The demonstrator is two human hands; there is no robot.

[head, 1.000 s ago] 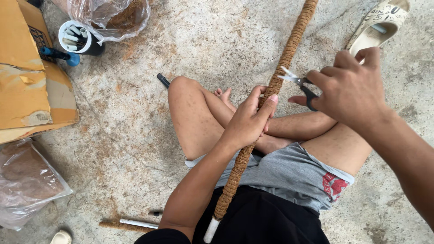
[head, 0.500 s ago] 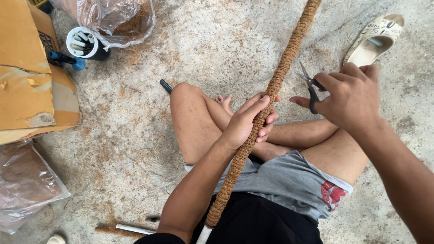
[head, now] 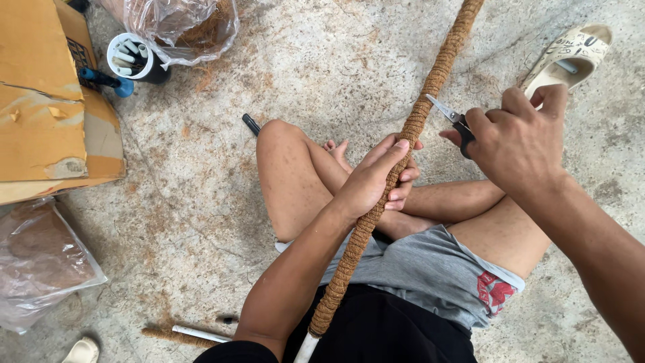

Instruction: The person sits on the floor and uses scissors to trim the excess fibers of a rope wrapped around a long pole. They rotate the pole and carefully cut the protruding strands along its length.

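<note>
While seated cross-legged: coir pole in left hand, scissors in right

With the person sitting on the concrete floor (head: 201, 202), the coir-wrapped pole (head: 430, 87) runs diagonally from the lap up to the top edge of frame, crossing over the folded legs. Its lower end shows bare white pipe where the brown fibre wrap stops, at the bottom edge

Left hand (head: 376, 178): fingers curled tight around the pole about mid-length, thumb lying along the wrap, full grip

Right hand (head: 517, 141): fingers closed around the handles of small scissors (head: 449, 114), dark handles mostly hidden in the fist. Blades point left toward the pole, tips just beside the wrap above the left hand. Cannot tell if the blades touch the fibre

Around:
- beige sandal (head: 568, 57) top right, well apart from the pole
- cardboard box (head: 47, 114) at left edge
- dark cup of white tubes (head: 131, 57) next to the box, blue-handled tool (head: 107, 81) just beside it
- clear plastic bag with brown fibre (head: 188, 23) at top, touching the cup
- second plastic bag (head: 40, 259) lower left
- short partly wrapped white pipe (head: 185, 333) lying on the floor near the left elbow
- small black object (head: 250, 124) on the floor behind the knee, kind unclear
</note>
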